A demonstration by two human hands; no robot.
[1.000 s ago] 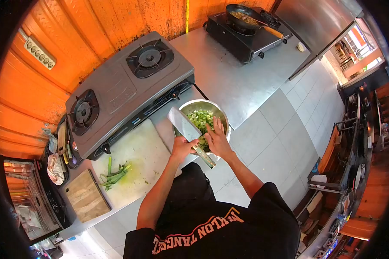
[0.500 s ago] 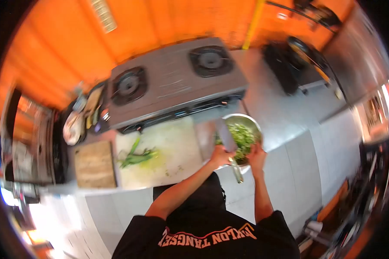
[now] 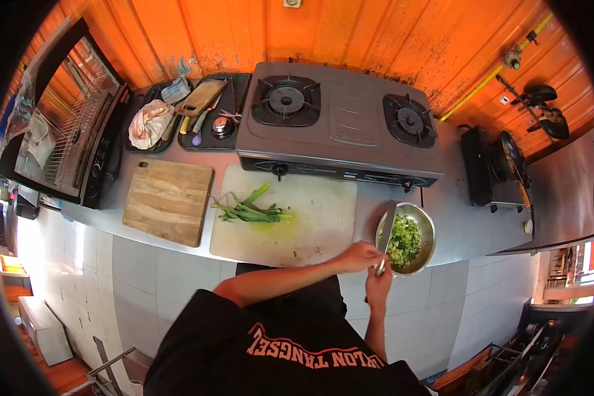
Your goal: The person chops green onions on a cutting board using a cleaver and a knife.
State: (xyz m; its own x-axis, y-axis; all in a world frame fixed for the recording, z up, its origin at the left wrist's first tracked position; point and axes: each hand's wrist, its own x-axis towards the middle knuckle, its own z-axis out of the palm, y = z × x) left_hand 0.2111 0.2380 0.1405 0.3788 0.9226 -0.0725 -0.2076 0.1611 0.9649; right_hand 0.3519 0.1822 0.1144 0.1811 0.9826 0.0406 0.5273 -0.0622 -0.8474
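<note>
Over the left side of a metal bowl [image 3: 427, 247] of chopped green vegetables [image 3: 404, 243], a knife [image 3: 388, 230] is seen nearly edge-on, its blade pointing away from me. My left hand [image 3: 361, 257] is closed at the base of the blade, beside the handle. My right hand [image 3: 377, 285] is closed around the handle just below it, with the fingers partly hidden. Left of the bowl, long green stalks [image 3: 251, 210] lie on a white cutting board [image 3: 317, 231] with scattered bits.
A two-burner stove [image 3: 343, 112] stands behind the white board. A wooden board [image 3: 168, 201] lies left, near black trays [image 3: 208, 138] with a cloth and utensils. An open-doored oven [image 3: 89, 132] is far left. A small stove [image 3: 475, 165] with a pan is at the right.
My view has turned right-to-left, so the counter's left side shows more. My right hand has left the vegetables and closed on the knife handle. The blade has turned edge-on.
</note>
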